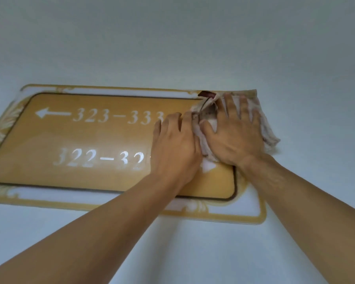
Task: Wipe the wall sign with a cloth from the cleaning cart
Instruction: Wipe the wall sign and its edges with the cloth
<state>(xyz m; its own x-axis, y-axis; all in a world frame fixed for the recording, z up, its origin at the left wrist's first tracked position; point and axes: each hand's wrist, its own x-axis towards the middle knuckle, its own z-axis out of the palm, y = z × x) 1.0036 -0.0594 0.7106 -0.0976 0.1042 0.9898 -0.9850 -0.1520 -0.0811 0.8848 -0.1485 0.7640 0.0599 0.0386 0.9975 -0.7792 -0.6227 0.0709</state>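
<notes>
The wall sign (103, 138) is a golden-yellow plate with white room numbers, arrows and an ornate pale border. A crumpled beige cloth (260, 119) with a dark red tag lies against the sign's upper right corner. My right hand (234, 132) presses flat on the cloth with its fingers spread and straight. Just to its left, my left hand (174, 144) lies flat on the sign, its fingertips touching the cloth's left edge. The right ends of both number lines are hidden under my hands.
A plain pale wall (172, 37) surrounds the sign on all sides. Both forearms reach up from the bottom of the view.
</notes>
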